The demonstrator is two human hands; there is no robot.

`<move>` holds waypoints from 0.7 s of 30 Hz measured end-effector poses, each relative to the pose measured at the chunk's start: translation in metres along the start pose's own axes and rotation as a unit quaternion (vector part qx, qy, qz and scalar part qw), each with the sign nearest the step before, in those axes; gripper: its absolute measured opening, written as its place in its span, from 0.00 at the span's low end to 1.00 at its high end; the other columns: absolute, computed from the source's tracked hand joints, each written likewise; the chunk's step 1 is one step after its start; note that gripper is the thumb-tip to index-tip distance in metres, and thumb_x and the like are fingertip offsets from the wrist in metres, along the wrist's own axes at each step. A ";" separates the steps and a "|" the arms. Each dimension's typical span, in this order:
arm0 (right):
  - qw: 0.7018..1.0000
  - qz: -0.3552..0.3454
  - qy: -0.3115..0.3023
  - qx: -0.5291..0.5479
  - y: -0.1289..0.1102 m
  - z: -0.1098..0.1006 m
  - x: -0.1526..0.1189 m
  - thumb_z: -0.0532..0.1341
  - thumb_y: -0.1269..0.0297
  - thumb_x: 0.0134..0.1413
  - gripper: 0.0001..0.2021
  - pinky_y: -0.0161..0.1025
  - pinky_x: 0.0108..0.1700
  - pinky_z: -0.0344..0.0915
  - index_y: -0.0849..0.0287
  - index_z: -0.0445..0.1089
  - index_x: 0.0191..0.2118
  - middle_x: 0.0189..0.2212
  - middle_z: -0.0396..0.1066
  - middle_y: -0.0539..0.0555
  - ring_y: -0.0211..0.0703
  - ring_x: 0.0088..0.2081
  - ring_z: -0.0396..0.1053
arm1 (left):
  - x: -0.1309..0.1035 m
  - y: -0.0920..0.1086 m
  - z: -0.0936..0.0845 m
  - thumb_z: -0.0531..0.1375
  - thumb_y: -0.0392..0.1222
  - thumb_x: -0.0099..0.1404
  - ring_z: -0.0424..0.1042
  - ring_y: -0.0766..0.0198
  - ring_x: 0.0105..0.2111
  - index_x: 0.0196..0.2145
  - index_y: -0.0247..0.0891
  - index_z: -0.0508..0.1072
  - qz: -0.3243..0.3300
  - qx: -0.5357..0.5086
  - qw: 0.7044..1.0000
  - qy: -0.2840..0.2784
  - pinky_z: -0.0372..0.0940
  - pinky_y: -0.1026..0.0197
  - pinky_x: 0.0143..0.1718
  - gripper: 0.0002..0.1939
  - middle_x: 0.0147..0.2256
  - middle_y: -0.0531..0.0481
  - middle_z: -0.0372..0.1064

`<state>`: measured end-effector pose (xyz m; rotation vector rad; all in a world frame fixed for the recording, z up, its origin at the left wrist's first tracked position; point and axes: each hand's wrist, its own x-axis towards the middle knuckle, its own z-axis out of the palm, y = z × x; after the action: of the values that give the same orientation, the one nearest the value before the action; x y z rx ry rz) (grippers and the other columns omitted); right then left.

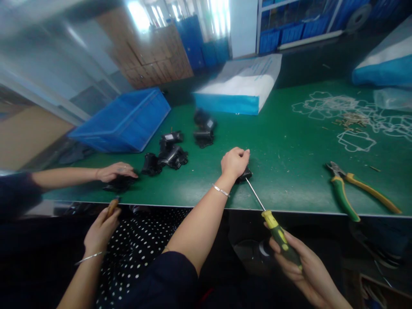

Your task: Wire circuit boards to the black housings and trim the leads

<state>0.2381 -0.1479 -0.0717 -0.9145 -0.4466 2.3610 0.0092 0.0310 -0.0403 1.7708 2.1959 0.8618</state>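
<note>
My left hand (234, 163) is closed over a small black plastic part (246, 174) near the table's front edge, covering most of it. In my right hand (299, 262) is a screwdriver (280, 236) with a yellow and dark green handle. Its thin metal shaft slants up to the left, and the tip meets the edge of the black part. Beyond my left hand lie several more black plastic parts (172, 154), some with pale labels. Diagonal cutters (349, 184) with green and yellow handles rest open on the table to the right.
At the left a co-worker's hand (117, 171) rests on another black part; their other hand (101, 229) holds a brown-handled tool. A blue bin (125, 122) and a white-and-blue bag (238, 86) stand behind. Pale thin gaskets (355, 139) and small pins (352, 120) lie at right.
</note>
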 end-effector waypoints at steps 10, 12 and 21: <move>1.000 0.003 0.000 0.020 0.000 0.003 0.003 0.54 0.55 0.63 0.13 0.25 0.17 0.35 0.61 0.66 0.36 0.27 0.59 0.48 0.21 0.18 0.39 | 0.000 -0.002 0.002 0.51 0.54 0.66 0.69 0.64 0.31 0.21 0.41 0.72 -0.001 -0.002 1.000 -0.002 0.57 0.62 0.30 0.23 0.33 0.53 0.73; 1.000 0.007 -0.002 0.018 0.000 0.002 0.003 0.55 0.55 0.63 0.14 0.25 0.17 0.35 0.61 0.67 0.36 0.27 0.59 0.48 0.21 0.18 0.39 | 0.000 -0.001 0.001 0.52 0.54 0.66 0.69 0.64 0.31 0.21 0.41 0.72 0.000 -0.004 1.000 -0.002 0.57 0.62 0.30 0.22 0.33 0.53 0.73; 0.997 0.024 0.031 0.061 -0.001 0.010 0.003 0.61 0.55 0.57 0.15 0.23 0.15 0.35 0.54 0.67 0.47 0.28 0.61 0.49 0.23 0.18 0.39 | 0.000 -0.001 0.000 0.51 0.54 0.66 0.70 0.63 0.32 0.21 0.41 0.72 0.001 -0.005 1.000 -0.010 0.58 0.61 0.32 0.22 0.34 0.53 0.73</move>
<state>0.2295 -0.1456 -0.0655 -0.9472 -0.2545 2.3676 0.0084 0.0307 -0.0408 1.7705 2.1742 0.8491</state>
